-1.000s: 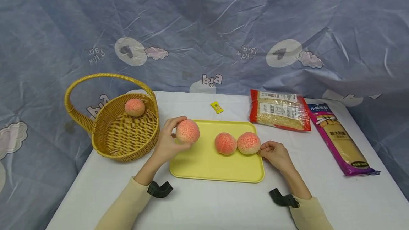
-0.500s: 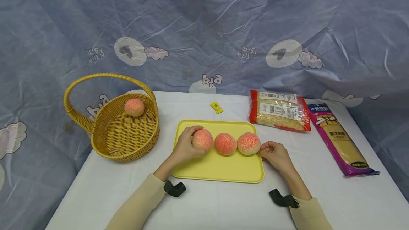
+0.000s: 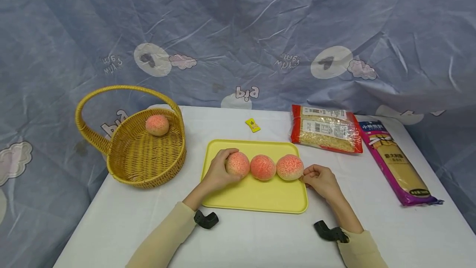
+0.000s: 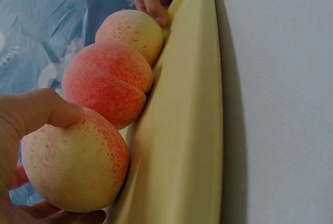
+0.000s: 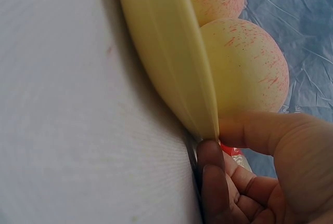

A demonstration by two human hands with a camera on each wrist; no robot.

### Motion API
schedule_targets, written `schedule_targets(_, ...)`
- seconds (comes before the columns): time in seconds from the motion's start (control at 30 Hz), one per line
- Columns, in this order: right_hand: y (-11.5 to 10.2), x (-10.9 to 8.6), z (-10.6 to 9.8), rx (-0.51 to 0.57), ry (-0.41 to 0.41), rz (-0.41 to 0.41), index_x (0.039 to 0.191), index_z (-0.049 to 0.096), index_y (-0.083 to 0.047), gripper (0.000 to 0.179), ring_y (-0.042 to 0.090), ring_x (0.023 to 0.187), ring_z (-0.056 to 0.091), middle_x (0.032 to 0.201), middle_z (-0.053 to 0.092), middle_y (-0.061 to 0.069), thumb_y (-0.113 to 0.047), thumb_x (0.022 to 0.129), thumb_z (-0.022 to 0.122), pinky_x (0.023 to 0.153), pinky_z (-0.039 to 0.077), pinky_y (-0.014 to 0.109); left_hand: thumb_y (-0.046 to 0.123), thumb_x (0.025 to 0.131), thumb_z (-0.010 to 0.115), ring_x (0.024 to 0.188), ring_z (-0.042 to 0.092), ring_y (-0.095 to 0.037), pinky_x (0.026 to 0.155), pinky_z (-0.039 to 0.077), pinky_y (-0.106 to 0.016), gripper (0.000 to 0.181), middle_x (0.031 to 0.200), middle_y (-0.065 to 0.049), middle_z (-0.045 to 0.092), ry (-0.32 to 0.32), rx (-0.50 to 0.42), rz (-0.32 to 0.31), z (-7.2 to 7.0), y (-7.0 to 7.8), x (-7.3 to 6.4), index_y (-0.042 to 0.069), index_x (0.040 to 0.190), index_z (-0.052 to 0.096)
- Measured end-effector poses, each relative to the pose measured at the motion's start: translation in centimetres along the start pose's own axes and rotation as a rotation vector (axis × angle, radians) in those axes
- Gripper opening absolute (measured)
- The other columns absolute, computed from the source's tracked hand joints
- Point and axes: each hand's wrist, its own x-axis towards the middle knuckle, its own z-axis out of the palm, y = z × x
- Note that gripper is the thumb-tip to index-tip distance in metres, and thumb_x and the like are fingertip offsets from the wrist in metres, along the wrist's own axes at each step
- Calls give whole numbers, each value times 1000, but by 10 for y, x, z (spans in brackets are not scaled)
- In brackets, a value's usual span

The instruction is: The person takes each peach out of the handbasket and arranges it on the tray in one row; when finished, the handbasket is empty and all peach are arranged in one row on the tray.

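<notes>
My left hand (image 3: 218, 172) holds a peach (image 4: 78, 164) on the left part of the yellow tray (image 3: 253, 199), thumb and fingers around its sides. Beside it in a row sit a redder peach (image 3: 262, 167) in the middle and a paler peach (image 3: 289, 167) near the tray's right edge. With thumb and curled fingers, my right hand (image 3: 320, 180) pinches the tray's right rim (image 5: 205, 125), close to the paler peach.
A wicker basket (image 3: 111, 152) with a tall handle stands at left, one peach (image 3: 157, 125) inside. Behind the tray lie a small yellow packet (image 3: 253, 125) and a red-edged clear bag (image 3: 327, 129). A purple noodle package (image 3: 398, 162) lies at far right.
My left hand has carried its peach right and down onto the tray, beside the middle peach. The right hand has stayed at the tray's rim.
</notes>
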Motion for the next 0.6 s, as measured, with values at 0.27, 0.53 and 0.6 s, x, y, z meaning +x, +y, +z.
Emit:
schedule_targets(0.27, 2, 1, 0, 1, -1, -4, 98, 63, 4, 23, 11, 65, 60, 76, 61, 4, -9, 81, 70, 58, 53, 24, 12, 66, 85, 119, 53, -30, 98, 47, -52, 77, 129, -11, 53, 4, 41, 12, 0, 0, -3, 12, 136, 52)
schedule_targets(0.53, 1, 1, 0, -12, 1, 0, 98, 63, 3, 23, 11, 65, 59, 75, 60, 3, -11, 80, 70, 58, 52, 24, 18, 68, 86, 118, 51, -33, 94, 48, -47, 76, 134, -11, 50, 89, 103, 111, -27, 10, -13, 9, 136, 52)
schedule_targets(0.6, 0, 0, -1, -12, 3, 1, 98, 63, 3, 23, 11, 65, 59, 75, 60, 4, -10, 80, 70, 58, 52, 24, 15, 70, 85, 120, 51, -34, 96, 49, -48, 71, 134, -12, 51, 143, 87, 159, -44, 18, -17, 8, 134, 54)
